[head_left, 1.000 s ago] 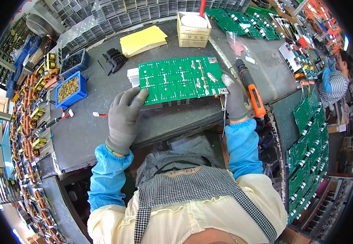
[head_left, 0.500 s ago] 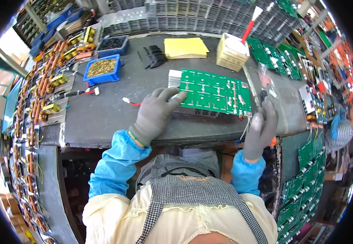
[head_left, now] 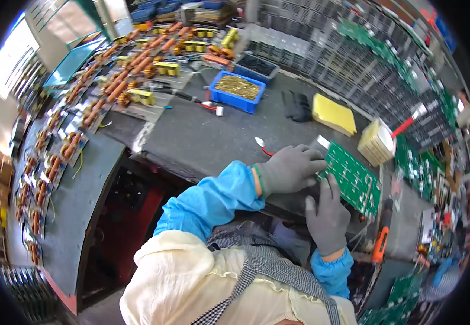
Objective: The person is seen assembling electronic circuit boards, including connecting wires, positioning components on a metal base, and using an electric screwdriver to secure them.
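My gloved left hand (head_left: 292,169) is at the left edge of a green circuit board (head_left: 354,179), its fingers and thumb closed on that edge. Just below it is my gloved right hand (head_left: 330,219), fingers stretched out and thumb apart, the fingertips close to the board's left corner and my left fingers. Whether those tips touch the board cannot be made out. To the right of the board lies a tool with a black body and orange end (head_left: 380,244). A white connector on a red wire (head_left: 260,142) lies beyond my left hand.
A blue bin of small brass-coloured parts (head_left: 237,93) stands at the back beside a bin of black pieces (head_left: 255,67). Yellow sheets (head_left: 332,114) and a box (head_left: 376,143) with a red-handled brush (head_left: 406,125) sit farther right. Wired components (head_left: 116,89) cover the left bench.
The view has swung left. My right hand has moved from beside the orange-ended tool at the board's right to the board's left corner, near my left hand. The tool now shows uncovered.
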